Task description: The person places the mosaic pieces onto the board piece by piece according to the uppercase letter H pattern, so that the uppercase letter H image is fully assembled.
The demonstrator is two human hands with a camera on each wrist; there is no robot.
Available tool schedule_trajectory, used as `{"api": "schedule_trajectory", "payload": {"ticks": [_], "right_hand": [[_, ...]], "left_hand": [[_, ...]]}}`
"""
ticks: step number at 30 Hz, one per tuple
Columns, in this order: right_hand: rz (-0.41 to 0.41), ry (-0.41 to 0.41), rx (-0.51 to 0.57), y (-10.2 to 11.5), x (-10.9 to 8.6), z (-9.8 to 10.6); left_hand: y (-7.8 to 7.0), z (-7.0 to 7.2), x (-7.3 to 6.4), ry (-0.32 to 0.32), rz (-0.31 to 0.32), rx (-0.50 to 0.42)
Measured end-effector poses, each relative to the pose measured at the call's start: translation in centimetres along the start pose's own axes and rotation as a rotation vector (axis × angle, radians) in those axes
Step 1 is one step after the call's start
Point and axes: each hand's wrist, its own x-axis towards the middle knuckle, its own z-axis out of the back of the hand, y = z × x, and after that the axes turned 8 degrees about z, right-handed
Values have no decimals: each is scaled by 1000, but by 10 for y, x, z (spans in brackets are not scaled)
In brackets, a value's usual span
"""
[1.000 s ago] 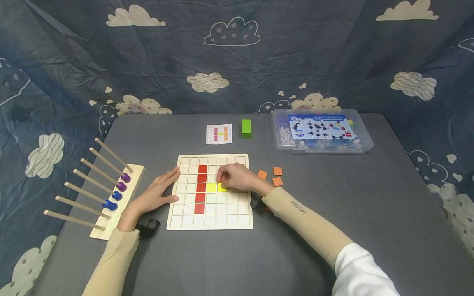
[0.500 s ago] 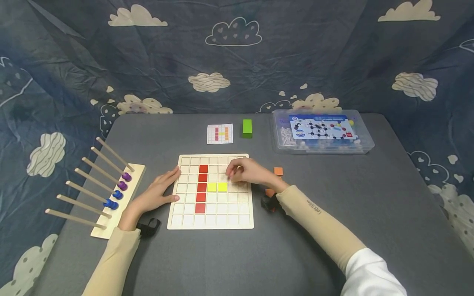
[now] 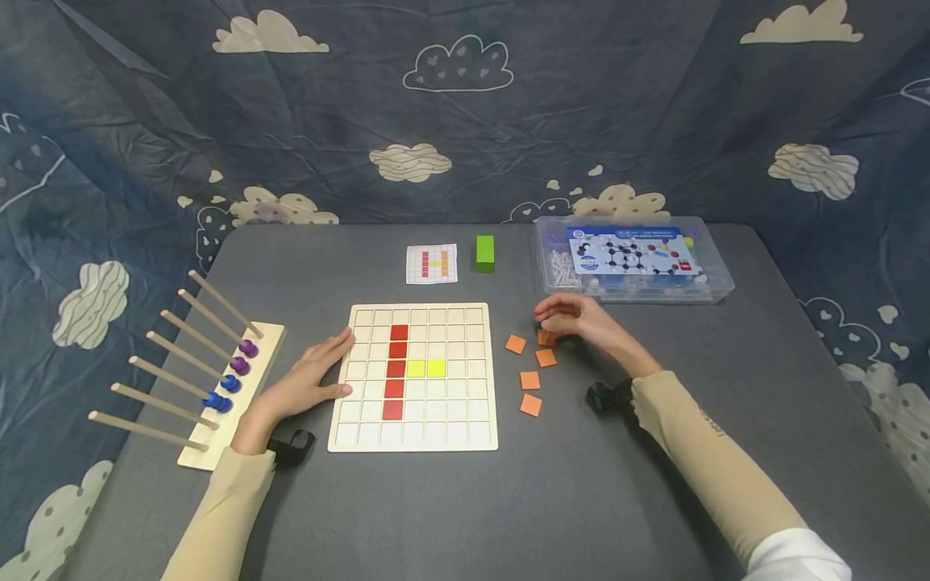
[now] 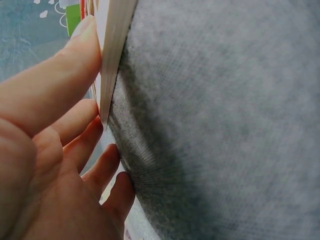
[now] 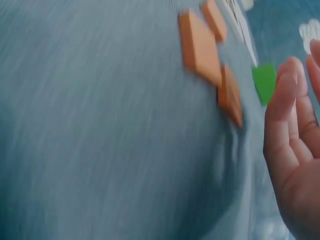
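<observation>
My left hand point(image 3: 308, 375) rests at the left edge of a cream grid board point(image 3: 465, 436), fingers spread and thumb touching its rim. The left wrist view shows that thumb point(image 4: 75, 70) against the board's side point(image 4: 112, 50). In the grid, several red tiles point(image 3: 395, 369) form a column, with two yellow tiles point(image 3: 425, 368) beside the middle one. My right hand point(image 3: 581, 323) hovers over an orange tile point(image 3: 546, 337), partly covering it, with nothing held. The right wrist view shows the fingers apart from the blurred orange tiles point(image 5: 200, 47).
More orange tiles point(image 3: 530, 380) lie right of the board. Behind it are a printed pattern card point(image 3: 432, 264) and a green block point(image 3: 484, 254). A clear plastic case point(image 3: 632, 258) stands back right. A pegged wooden rack point(image 3: 265, 339) with purple and blue beads stands left.
My right hand has left the yellow tile it was setting on the board and moved right, over the loose orange tiles. Two yellow tiles stay in the grid. My left hand keeps its place.
</observation>
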Motion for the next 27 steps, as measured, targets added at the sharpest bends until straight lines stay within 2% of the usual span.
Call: {"api": "schedule_trajectory", "payload": {"ticks": [4, 9, 14, 19, 27], "right_hand": [[-47, -51, -32, -4, -11, 16], [-62, -58, -64, -8, -17, 23], [-65, -47, -75, -7, -19, 20], [-29, -22, -114, -9, -16, 14], [24, -19, -293, -13, -7, 3]], "left_hand": [[0, 0, 0, 1, -2, -1], [1, 0, 0, -1, -6, 0], [2, -1, 1, -5, -10, 7], [2, -1, 1, -3, -12, 3], [3, -1, 1, -2, -12, 3]]}}
